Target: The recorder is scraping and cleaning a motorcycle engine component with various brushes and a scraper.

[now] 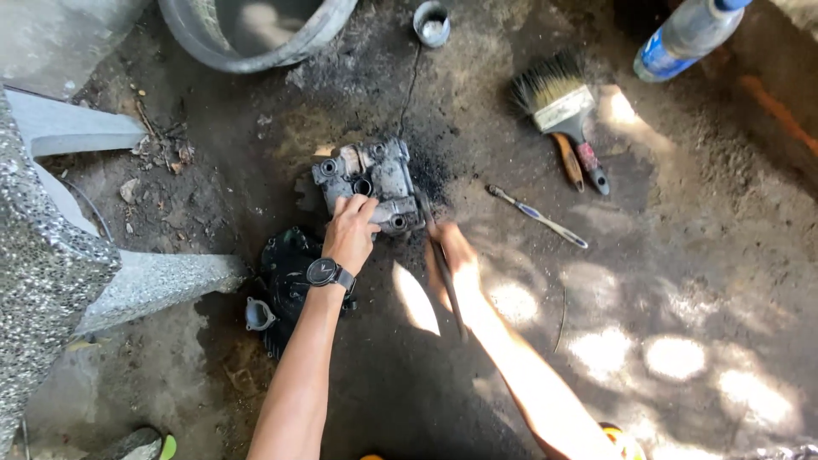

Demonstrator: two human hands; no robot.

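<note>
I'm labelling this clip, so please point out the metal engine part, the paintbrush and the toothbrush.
metal engine part [383,175], head view, on its grey top face above the fingers.
paintbrush [562,106], head view, on the metal band below the bristles.
toothbrush [538,217], head view, on the middle of its handle.

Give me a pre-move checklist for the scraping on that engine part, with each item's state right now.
1. Left hand steadying the engine part: ok, fingers rest on its top.
2. Right hand gripping the tool: ok, though blurred by motion.
3. Tool tip at the part's right edge: cannot tell, too blurred.
4. Paintbrush within sight: ok, lying on the ground to the right.
5. Toothbrush free: ok, lying apart from both hands.
6. Ground under the part dirty: not ok, black grime around it.
</note>
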